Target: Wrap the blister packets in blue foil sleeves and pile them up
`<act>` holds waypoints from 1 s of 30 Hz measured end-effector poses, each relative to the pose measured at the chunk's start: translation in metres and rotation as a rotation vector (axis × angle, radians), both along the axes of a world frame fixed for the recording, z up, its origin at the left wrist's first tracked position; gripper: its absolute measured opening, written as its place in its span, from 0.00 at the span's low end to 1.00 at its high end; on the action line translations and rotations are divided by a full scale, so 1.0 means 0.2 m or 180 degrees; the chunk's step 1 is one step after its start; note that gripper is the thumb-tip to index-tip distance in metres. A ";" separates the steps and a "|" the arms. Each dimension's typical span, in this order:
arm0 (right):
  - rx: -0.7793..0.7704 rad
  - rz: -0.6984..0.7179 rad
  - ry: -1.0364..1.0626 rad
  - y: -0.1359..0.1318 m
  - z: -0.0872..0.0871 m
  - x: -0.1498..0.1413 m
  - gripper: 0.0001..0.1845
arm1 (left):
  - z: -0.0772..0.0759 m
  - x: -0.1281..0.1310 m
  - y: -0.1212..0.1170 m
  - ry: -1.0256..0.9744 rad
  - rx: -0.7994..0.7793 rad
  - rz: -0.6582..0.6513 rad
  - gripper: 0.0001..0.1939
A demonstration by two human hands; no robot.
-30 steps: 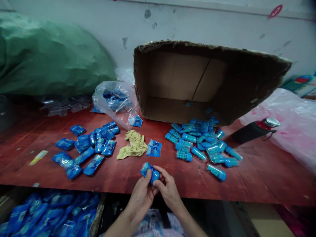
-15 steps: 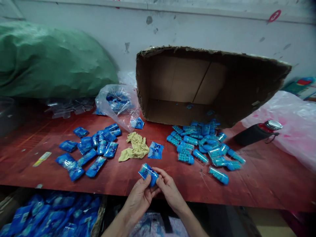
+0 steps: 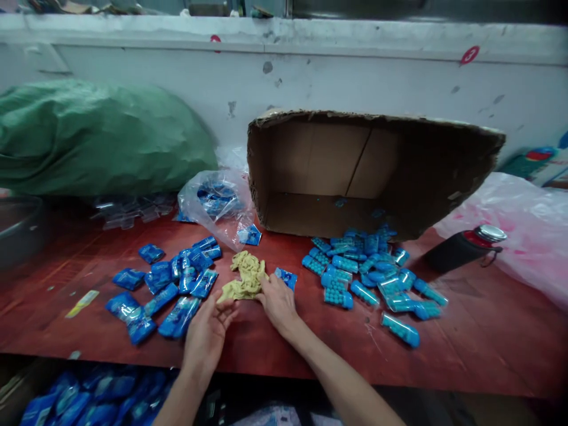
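Note:
A crumpled yellow cloth (image 3: 245, 277) lies on the red table between my hands. My right hand (image 3: 278, 303) has its thumb and fingertips pinched at the cloth's right edge, beside a flat blue packet (image 3: 287, 278) that it partly covers. My left hand (image 3: 207, 331) is near the cloth's lower left edge, palm turned inward, fingers loosely bent and apart, with nothing in it. Just left of that hand, a filled blue packet (image 3: 180, 318) rests beside a loose group of similar filled packets (image 3: 189, 260).
Clear tubes of blue beads (image 3: 339, 296) are heaped before a tipped cardboard box (image 3: 310, 228). A black bottle (image 3: 459, 247) leans at right. Behind are a plastic bag of packets (image 3: 217, 201) and a green sack (image 3: 106, 142). More blue packets (image 3: 89, 393) lie below the table edge.
The blue packet that both hands held has left them, and one more lies at the near side of the left group. My hands have parted; the right has reached forward to the cloth.

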State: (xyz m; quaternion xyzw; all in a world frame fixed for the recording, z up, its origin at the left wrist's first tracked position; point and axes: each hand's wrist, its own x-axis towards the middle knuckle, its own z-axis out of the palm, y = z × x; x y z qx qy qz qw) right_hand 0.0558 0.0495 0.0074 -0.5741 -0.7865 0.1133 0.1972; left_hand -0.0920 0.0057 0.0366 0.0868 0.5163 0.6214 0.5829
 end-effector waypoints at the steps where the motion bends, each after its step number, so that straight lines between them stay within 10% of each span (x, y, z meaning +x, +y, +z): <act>1: 0.0041 0.0037 -0.0060 0.02 -0.01 -0.02 0.07 | -0.02 0.04 -0.01 0.0154 -0.0041 -0.0117 0.07; 6: 0.0177 0.0434 -0.0030 -0.06 -0.04 -0.06 0.07 | -0.11 0.19 -0.05 0.0056 -0.0317 -0.0753 0.09; 11: 0.0261 0.1041 0.0362 -0.17 0.01 0.02 0.08 | -0.14 0.21 -0.02 -0.0173 -0.0371 -0.0525 0.07; 18: 0.0217 -0.0302 -0.0342 -0.04 -0.04 0.24 0.08 | -0.12 0.21 0.06 0.0204 -0.0476 -0.0625 0.09; 24: 0.0252 -0.0296 -0.0388 -0.01 -0.12 0.27 0.06 | -0.10 0.13 0.04 0.1141 -0.0454 -0.0960 0.10; 30: 0.0344 -0.0021 -0.0191 0.01 -0.17 0.30 0.07 | -0.15 -0.05 -0.11 0.2580 0.0716 -0.0426 0.12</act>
